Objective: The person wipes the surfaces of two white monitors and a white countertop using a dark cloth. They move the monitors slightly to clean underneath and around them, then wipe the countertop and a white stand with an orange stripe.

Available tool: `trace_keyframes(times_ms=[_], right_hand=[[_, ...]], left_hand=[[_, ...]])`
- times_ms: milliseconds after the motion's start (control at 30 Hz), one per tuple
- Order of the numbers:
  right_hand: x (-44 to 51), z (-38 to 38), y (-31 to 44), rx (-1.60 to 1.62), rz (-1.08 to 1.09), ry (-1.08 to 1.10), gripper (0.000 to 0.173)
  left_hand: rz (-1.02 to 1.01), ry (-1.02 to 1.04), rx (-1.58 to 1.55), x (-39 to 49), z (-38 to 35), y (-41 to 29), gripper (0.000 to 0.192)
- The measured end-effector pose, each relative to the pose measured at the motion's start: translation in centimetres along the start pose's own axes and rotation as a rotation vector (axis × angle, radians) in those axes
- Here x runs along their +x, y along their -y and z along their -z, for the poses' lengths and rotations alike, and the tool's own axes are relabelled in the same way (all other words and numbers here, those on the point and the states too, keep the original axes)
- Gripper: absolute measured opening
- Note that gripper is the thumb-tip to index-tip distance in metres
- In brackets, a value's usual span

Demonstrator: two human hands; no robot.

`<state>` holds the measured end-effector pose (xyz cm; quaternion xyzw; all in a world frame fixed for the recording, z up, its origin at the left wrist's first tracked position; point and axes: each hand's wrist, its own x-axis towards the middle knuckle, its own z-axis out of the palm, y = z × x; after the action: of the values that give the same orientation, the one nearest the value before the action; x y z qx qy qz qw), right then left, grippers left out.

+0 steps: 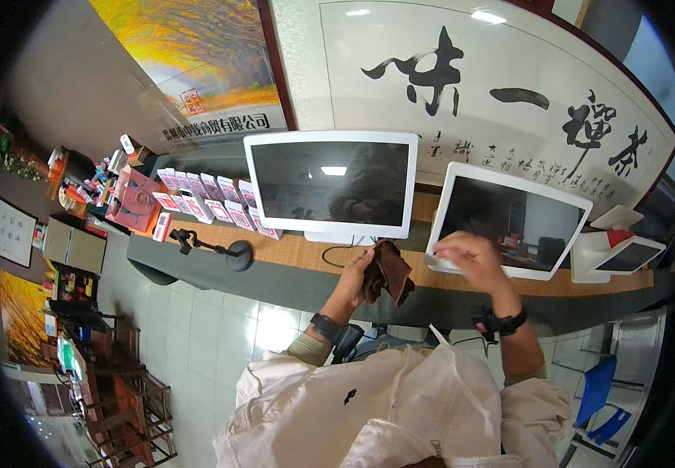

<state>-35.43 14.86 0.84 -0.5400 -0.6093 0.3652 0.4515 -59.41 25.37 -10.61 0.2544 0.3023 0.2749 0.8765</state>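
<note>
A crumpled brown cloth (389,274) hangs from my left hand (356,275), just in front of the white-framed monitor (331,225) at the middle of the counter. My right hand (471,258) is raised over the lower left corner of a second white-framed monitor (507,275), its fingers bent and somewhat blurred. Nothing shows in that hand, and whether it touches the frame I cannot tell. Both screens are dark, with reflections on them. A dark cable (331,261) loops on the wooden surface by the first monitor's base.
On the counter (290,248) stand a black stand with a round base (239,255), rows of small printed cards (226,210), a pink box (132,196) and, at the right, a white tablet-like terminal (630,257). Framed calligraphy (489,58) is behind. A blue chair (595,389) stands at lower right.
</note>
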Motion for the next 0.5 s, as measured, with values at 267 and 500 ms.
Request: trace_keyframes(times_ms=[267, 500], right_hand=[[-1.4, -10.3, -6.2, -0.111, -0.242, -0.039, 0.063], [-3.0, -12.4, -7.8, -0.225, -0.426, -0.111, 0.032]], left_hand=[[0.040, 0.092, -0.009, -0.3, 0.6, -1.2, 0.031], [0.002, -0.036, 0.210, -0.4, 3.3, 0.2, 0.017]])
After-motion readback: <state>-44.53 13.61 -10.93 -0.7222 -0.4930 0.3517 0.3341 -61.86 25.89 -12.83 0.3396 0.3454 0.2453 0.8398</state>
